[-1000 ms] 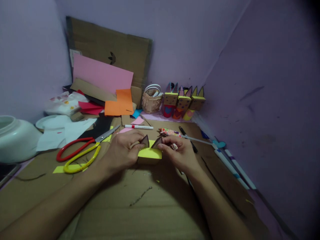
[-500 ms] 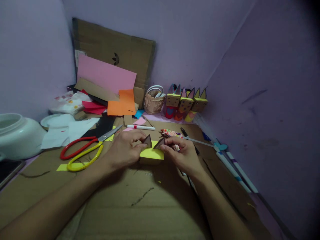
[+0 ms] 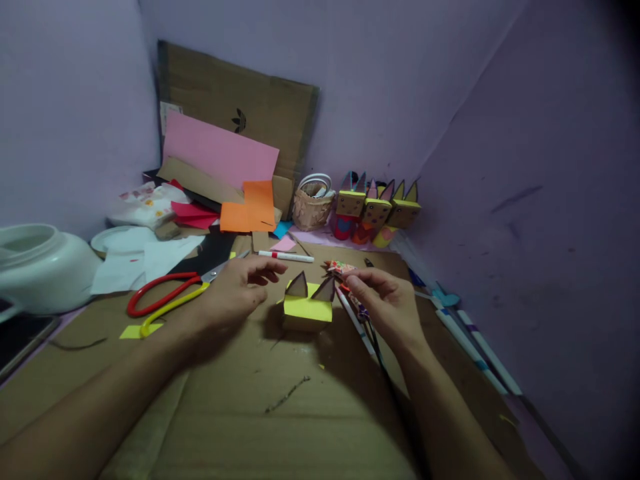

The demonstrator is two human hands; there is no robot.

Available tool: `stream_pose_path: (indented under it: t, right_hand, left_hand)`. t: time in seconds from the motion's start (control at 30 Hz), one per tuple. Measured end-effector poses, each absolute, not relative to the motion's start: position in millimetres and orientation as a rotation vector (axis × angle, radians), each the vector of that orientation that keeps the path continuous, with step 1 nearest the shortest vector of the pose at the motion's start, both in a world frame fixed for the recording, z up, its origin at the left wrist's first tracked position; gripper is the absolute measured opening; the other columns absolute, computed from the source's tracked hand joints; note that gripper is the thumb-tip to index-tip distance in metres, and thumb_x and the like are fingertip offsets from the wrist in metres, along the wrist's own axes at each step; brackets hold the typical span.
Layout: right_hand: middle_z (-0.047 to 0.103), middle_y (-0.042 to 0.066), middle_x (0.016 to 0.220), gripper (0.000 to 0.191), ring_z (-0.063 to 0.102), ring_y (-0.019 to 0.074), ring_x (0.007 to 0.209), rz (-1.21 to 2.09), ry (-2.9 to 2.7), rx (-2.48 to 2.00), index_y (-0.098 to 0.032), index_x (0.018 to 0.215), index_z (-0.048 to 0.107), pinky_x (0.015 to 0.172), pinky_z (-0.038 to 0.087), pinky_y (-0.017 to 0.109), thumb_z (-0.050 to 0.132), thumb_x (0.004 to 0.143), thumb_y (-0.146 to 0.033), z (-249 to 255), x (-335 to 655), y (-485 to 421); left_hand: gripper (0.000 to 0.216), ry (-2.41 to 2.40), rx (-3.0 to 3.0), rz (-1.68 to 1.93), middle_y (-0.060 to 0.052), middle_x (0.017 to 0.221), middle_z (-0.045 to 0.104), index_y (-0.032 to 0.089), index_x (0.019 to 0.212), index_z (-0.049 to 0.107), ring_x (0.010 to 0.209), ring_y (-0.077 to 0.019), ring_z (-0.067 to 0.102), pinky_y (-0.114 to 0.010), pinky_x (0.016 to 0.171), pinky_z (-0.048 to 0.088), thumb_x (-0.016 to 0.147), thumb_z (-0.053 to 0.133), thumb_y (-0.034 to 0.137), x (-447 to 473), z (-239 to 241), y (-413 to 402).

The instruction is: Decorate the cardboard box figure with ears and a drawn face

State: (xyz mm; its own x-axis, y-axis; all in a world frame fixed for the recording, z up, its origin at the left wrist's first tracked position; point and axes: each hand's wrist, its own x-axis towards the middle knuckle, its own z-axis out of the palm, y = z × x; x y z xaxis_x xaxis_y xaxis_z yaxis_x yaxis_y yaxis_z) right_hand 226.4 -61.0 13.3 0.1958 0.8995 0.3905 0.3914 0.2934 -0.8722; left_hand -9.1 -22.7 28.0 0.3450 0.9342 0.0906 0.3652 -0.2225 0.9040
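Note:
A small cardboard box [image 3: 306, 323] with a yellow paper top [image 3: 307, 309] sits on the brown cardboard sheet. Two dark-edged pointed ears, a left ear [image 3: 297, 285] and a right ear [image 3: 325, 289], stand up from that top. To the left of the box hovers my left hand [image 3: 240, 287], fingers apart and holding nothing. My right hand [image 3: 385, 303] is just right of the box, clear of the ears, its fingers loosely spread above a white marker [image 3: 355, 320] and a colourful patterned bundle [image 3: 342, 267].
Scissors [image 3: 165, 293] with red and yellow handles lie by my left forearm. A white pot [image 3: 47, 267] stands at far left. At the back are orange paper [image 3: 250, 210], a small basket [image 3: 313, 207] and several eared cardboard figures [image 3: 377, 210]. Another marker [image 3: 286, 257] lies behind the box.
Both hands have let go of the two ears and moved outward, the left hand to the left and the right hand to the right. The ears stay upright on the box.

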Motion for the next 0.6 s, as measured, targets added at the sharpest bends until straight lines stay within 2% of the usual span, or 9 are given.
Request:
stream_pose_path:
  t: [0.17, 0.3, 0.6]
  right_hand:
    - [0.076, 0.006, 0.076, 0.014, 0.069, 0.0217, 0.071, 0.584, -1.446, -1.299, -0.020, 0.073, 0.075, 0.066, 0.053, 0.034, 0.068, 0.073, -0.032, 15, 227, -62]
    - [0.075, 0.004, 0.069, 0.007, 0.067, 0.0205, 0.066, 0.629, -1.548, -1.252, -0.021, 0.069, 0.074, 0.063, 0.052, 0.032, 0.072, 0.066, -0.027, 19, 222, -64]
    - [0.071, 0.002, 0.065, 0.006, 0.063, 0.0178, 0.063, 0.573, -1.585, -1.258, -0.020, 0.062, 0.069, 0.062, 0.049, 0.029, 0.069, 0.067, -0.024, 6, 217, -60]
  left_hand:
    - [0.026, 1.161, 1.696, 1.001, -0.006, 0.086, 0.070, 0.017, 0.085, 0.069, 0.082, -0.0212, 0.064, -0.033, 0.070, 0.051, 0.062, 0.056, 0.015, -6, 20, -27]
    - [0.018, 1.135, 1.779, 0.995, -0.007, 0.085, 0.071, 0.017, 0.083, 0.070, 0.080, -0.0209, 0.064, -0.034, 0.072, 0.051, 0.071, 0.062, 0.027, 0, 23, -33]
    - [0.010, 1.203, 1.837, 1.102, -0.001, 0.068, 0.063, 0.018, 0.066, 0.066, 0.066, -0.0157, 0.057, -0.028, 0.061, 0.044, 0.071, 0.059, 0.023, 14, 16, -38]
